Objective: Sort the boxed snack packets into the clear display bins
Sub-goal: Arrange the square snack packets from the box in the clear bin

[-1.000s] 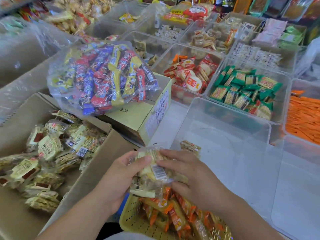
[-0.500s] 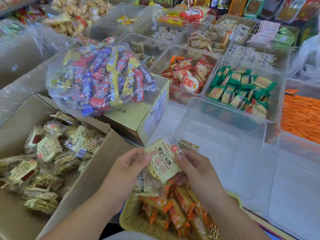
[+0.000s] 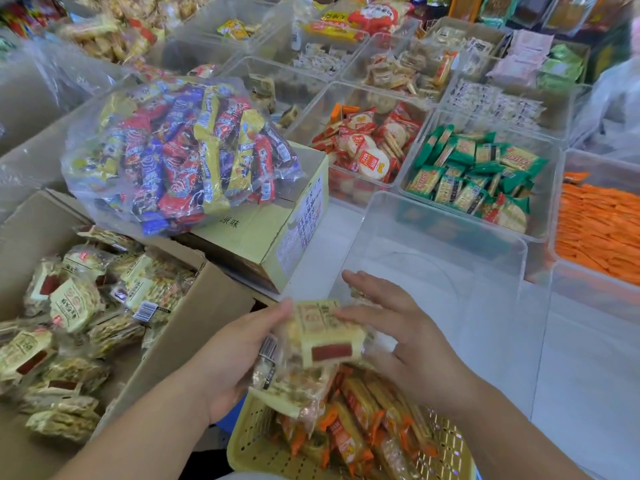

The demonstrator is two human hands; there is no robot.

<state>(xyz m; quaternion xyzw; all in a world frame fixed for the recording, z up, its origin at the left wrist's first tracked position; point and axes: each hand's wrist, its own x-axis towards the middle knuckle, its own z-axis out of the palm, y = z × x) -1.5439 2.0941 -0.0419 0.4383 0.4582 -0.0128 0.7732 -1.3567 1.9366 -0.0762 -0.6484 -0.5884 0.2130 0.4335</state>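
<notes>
Several cream-yellow snack packets (image 3: pixel 322 336), clear-wrapped and crinkly, the top one showing a dark red patch on its end, are stacked above the yellow basket (image 3: pixel 254 445) just beside the clear bin (image 3: pixel 450 306), gripped by the left hand (image 3: pixel 235 355) while the right hand (image 3: pixel 410 344) rests straight-fingered against them.

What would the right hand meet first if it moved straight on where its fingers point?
Probably the printed side of the yellow carton, though the right hand may pass above it.
</notes>
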